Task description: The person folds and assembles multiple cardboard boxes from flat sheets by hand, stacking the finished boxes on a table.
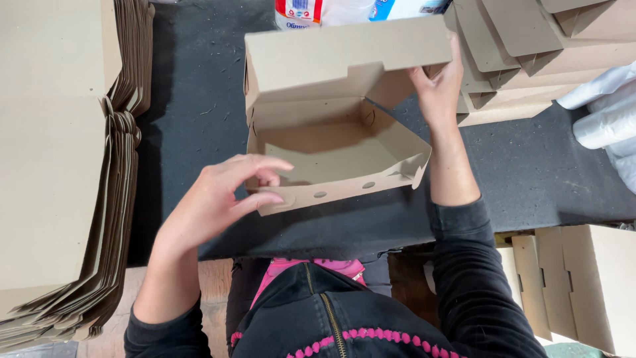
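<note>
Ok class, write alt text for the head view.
A person's left hand touches the front wall of a half-folded cardboard box while the right hand holds its lid, on a dark table beside stacked flat cardboard blanks.

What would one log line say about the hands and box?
left hand: touching box front wall | right hand: holding lid | flat cardboard stack: left

dark worktop, flat cardboard stacks; wooden floor

I see a half-folded brown cardboard box — matt, smooth. The dark tabletop looks rough, felt-like — the white bags glossy plastic.
</note>
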